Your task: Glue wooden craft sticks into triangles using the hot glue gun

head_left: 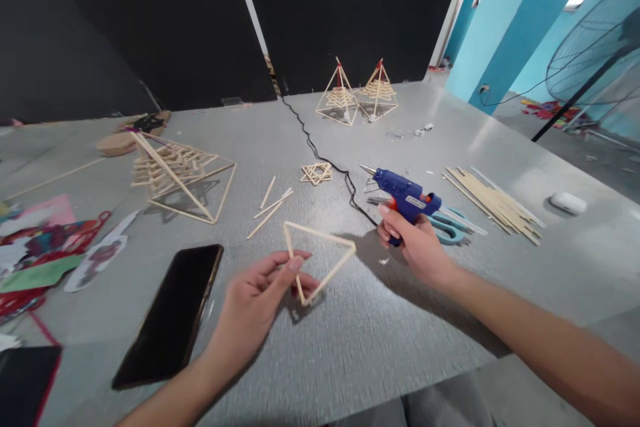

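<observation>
Between the thumb and fingers of my left hand [267, 290] is a triangle of thin wooden sticks [327, 237], tilted above the table. My right hand [413, 237] is wrapped round the handle of a blue glue gun [403, 190], its nozzle pointing up and to the left. Behind the glue gun lie blue-handled scissors [450, 223], partly hidden by it. Several short loose sticks [270, 213] rest beyond the triangle, close to a small star-shaped stick piece [316, 173].
A phone [173, 313] lies left of my left hand. Stick pyramids stand at the left [183, 180] and back [340, 97]. A bundle of sticks [493, 200] and a white case [568, 203] lie at the right. A black cord [310, 140] crosses the table. Paper scraps [45, 247] lie far left.
</observation>
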Demonstrator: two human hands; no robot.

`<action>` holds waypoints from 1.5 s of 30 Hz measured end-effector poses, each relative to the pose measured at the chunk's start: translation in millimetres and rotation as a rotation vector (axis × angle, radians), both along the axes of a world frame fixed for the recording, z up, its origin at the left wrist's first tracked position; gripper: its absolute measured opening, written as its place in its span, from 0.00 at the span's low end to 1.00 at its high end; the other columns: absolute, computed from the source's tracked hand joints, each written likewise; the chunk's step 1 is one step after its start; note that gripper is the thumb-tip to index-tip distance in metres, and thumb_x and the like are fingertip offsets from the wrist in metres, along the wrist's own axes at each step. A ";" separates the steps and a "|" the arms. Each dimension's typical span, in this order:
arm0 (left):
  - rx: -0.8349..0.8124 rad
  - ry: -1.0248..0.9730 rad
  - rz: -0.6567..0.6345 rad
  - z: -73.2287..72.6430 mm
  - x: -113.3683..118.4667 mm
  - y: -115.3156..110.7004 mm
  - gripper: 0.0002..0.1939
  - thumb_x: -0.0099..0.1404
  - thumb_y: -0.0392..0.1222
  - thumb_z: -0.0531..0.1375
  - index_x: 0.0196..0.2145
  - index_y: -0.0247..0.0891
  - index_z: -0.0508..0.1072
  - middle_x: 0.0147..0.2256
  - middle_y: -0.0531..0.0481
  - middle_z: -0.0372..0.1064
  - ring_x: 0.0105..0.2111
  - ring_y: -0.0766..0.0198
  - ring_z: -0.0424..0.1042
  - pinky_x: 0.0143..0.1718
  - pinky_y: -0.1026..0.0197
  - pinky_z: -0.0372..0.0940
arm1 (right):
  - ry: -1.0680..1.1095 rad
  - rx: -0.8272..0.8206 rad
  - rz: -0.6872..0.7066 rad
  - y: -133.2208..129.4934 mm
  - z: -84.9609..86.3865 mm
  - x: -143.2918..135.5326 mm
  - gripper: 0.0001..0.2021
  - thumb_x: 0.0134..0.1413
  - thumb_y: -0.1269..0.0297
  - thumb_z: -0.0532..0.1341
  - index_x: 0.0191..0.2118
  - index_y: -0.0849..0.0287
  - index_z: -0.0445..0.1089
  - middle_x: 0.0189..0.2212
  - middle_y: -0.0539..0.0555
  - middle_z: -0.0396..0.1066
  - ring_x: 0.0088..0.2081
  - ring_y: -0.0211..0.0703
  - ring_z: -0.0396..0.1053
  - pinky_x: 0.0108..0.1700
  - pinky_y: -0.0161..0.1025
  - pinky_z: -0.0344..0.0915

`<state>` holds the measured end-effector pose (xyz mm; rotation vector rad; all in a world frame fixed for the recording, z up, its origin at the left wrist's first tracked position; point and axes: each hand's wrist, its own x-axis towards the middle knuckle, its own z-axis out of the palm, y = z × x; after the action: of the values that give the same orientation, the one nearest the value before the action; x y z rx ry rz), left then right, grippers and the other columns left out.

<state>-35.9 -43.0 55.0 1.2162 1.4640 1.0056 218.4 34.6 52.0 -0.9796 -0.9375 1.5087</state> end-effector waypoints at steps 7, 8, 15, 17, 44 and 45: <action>0.101 -0.087 0.170 2.4 4.2 1.1 0.31 0.61 0.70 0.73 0.40 0.37 0.78 0.33 0.42 0.86 0.30 0.55 0.85 0.34 0.59 0.78 | 0.024 -0.091 0.177 -7.2 -0.4 -3.0 0.23 0.49 0.45 0.80 0.36 0.56 0.73 0.23 0.43 0.59 0.27 0.37 0.56 0.31 0.41 0.61; 0.108 -0.101 0.168 1.6 7.3 0.2 0.32 0.60 0.71 0.73 0.39 0.37 0.78 0.32 0.42 0.86 0.30 0.55 0.85 0.34 0.58 0.78 | 0.036 -0.100 0.219 -9.7 -1.7 -5.2 0.23 0.49 0.45 0.80 0.34 0.56 0.73 0.22 0.43 0.59 0.27 0.37 0.56 0.32 0.41 0.62; 0.085 -0.226 0.120 -8.5 28.8 -2.8 0.36 0.53 0.76 0.74 0.34 0.37 0.77 0.32 0.39 0.86 0.27 0.55 0.85 0.30 0.59 0.79 | 0.117 -0.100 0.349 -21.5 -19.0 -20.7 0.24 0.45 0.46 0.82 0.38 0.59 0.80 0.24 0.45 0.63 0.27 0.36 0.59 0.32 0.40 0.67; 0.063 -0.251 0.087 -12.5 30.7 -3.3 0.36 0.53 0.76 0.75 0.34 0.36 0.78 0.32 0.39 0.86 0.28 0.56 0.85 0.31 0.59 0.79 | 0.126 -0.107 0.348 -22.0 -22.6 -22.3 0.23 0.45 0.46 0.83 0.36 0.58 0.79 0.24 0.45 0.64 0.27 0.35 0.59 0.31 0.39 0.66; -0.107 -0.563 -0.070 -4.8 -16.4 21.8 0.25 0.61 0.62 0.74 0.42 0.36 0.90 0.39 0.38 0.86 0.40 0.54 0.83 0.44 0.58 0.76 | 0.102 -0.038 0.631 -10.3 -16.9 -3.3 0.25 0.55 0.46 0.78 0.27 0.57 0.67 0.19 0.42 0.58 0.22 0.34 0.58 0.28 0.36 0.60; -0.145 -0.515 -0.145 -4.8 -19.8 24.1 0.26 0.60 0.64 0.74 0.40 0.35 0.90 0.37 0.39 0.86 0.38 0.56 0.82 0.40 0.61 0.75 | 0.097 -0.026 0.672 -9.7 -16.7 -2.0 0.24 0.56 0.47 0.78 0.27 0.57 0.67 0.19 0.42 0.58 0.22 0.34 0.58 0.27 0.36 0.60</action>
<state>-55.8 -18.9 50.2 0.8616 1.0107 1.0019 216.4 24.9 35.3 -0.6195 -1.2506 2.1045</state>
